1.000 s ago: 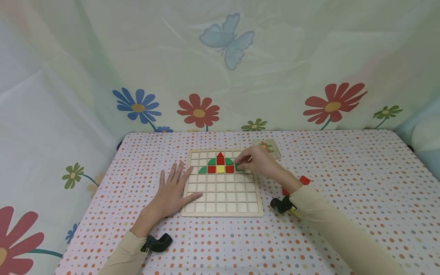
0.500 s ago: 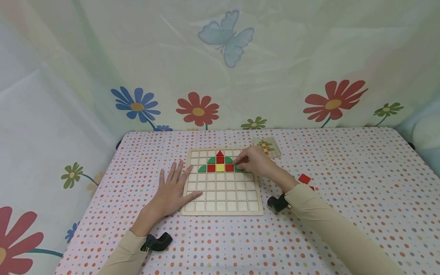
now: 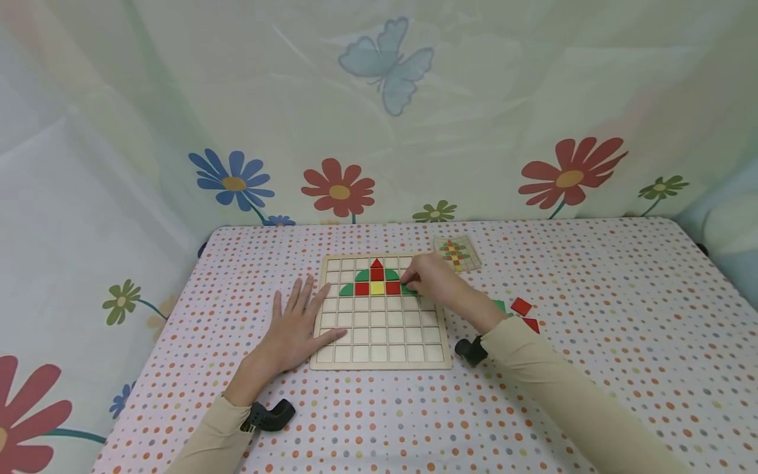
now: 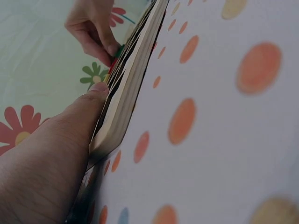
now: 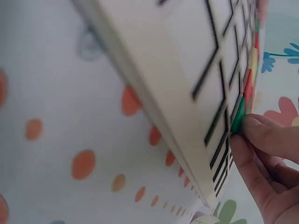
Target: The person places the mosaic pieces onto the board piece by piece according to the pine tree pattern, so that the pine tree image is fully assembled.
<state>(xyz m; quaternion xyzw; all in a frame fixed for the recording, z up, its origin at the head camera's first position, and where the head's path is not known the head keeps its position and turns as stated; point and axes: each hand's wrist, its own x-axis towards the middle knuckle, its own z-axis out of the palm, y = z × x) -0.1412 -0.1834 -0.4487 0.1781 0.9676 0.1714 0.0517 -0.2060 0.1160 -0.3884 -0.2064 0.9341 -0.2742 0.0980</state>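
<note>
A green piece (image 3: 409, 290) partly hidden by the right hand (image 3: 435, 278), details of the card (image 3: 466, 254) too small to tell, both sleeves (image 3: 214, 434) cut by head view's lower edge

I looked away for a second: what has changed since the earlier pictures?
The right hand and sleeve shifted slightly to the person's left, so more of the card and loose pieces shows. The hand still pinches the green piece at the lower row's right end; nothing was visibly taken up or let go. Left hand, board and other laid tiles stayed as they were.
</note>
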